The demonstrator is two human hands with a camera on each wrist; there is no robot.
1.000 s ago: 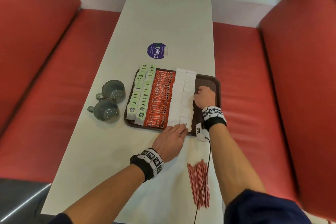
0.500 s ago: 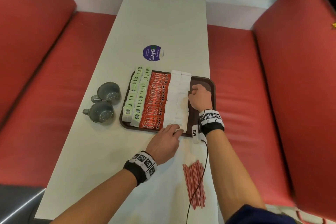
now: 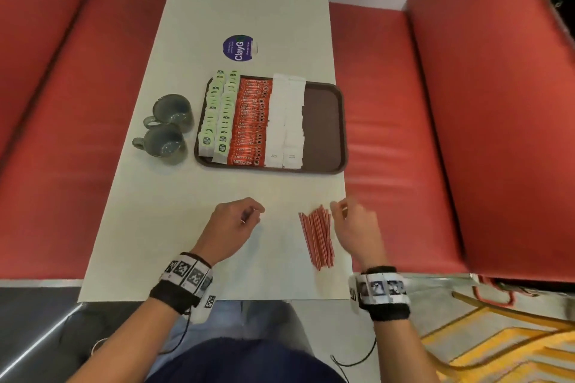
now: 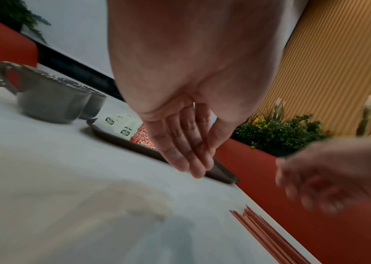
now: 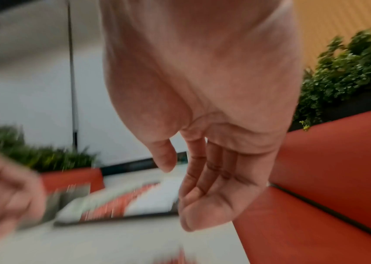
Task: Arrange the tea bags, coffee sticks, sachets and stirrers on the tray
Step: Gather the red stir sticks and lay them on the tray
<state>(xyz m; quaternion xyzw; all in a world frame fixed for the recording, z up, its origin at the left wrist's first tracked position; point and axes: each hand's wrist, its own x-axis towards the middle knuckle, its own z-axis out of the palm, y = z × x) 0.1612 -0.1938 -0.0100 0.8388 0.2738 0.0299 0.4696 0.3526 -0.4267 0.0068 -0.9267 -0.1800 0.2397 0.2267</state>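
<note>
The brown tray [image 3: 323, 121] lies on the white table and holds two rows of green tea bags [image 3: 219, 121], a row of orange coffee sticks [image 3: 250, 121] and two rows of white sachets [image 3: 286, 121]; its right strip is bare. A bundle of red stirrers [image 3: 317, 238] lies on the table near the front right edge, also seen in the left wrist view as stirrers [image 4: 268, 232]. My right hand [image 3: 348, 218] hovers just right of the stirrers' far end, fingers relaxed and empty. My left hand [image 3: 245, 214] hovers over the table left of them, holding nothing.
Two grey mugs [image 3: 168, 124] stand left of the tray. A round purple sticker [image 3: 238, 47] lies beyond the tray. Red bench seats [image 3: 404, 134] flank the table on both sides. The table's right edge runs close beside the stirrers.
Both hands have left the sachets on the tray and drawn back toward me. The right hand now sits beside the stirrers; the left hovers over the bare table.
</note>
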